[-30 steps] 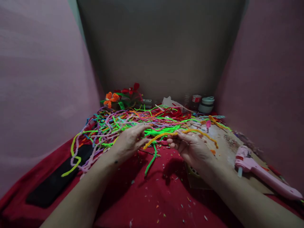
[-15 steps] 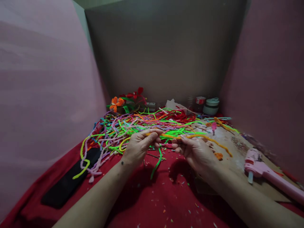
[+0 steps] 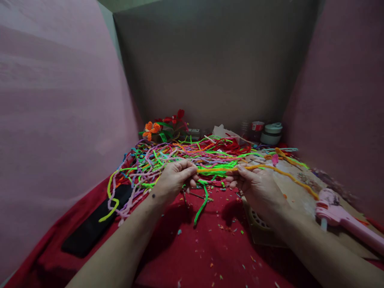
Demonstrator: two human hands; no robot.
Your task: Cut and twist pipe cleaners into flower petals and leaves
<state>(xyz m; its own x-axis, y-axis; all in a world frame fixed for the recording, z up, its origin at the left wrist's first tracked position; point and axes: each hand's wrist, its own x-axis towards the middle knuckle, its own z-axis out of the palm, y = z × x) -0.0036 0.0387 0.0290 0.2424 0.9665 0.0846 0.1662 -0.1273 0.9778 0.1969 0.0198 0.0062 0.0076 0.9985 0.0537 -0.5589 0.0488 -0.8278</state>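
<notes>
Both my hands pinch one orange pipe cleaner [image 3: 214, 169] and hold it taut between them, just above the red cloth [image 3: 192, 248]. My left hand [image 3: 175, 180] grips its left end with closed fingers. My right hand [image 3: 255, 184] pinches it further right, and the rest of the stem trails off to the right over the cardboard sheet [image 3: 295, 192]. Behind the hands lies a tangled heap of pipe cleaners [image 3: 180, 154] in green, pink, purple and orange. A loose green piece [image 3: 202, 204] curls on the cloth below the hands.
A pink glue gun [image 3: 345, 220] lies on the cardboard at the right. Finished pipe-cleaner flowers [image 3: 163, 126] stand at the back left, small jars [image 3: 267, 132] at the back right. A black flat object [image 3: 96, 224] lies at the left. Pink walls close in on both sides; scraps litter the cloth.
My left hand has closed on the orange pipe cleaner's left end, and the stem is now pulled straighter between both hands. The view has shifted slightly.
</notes>
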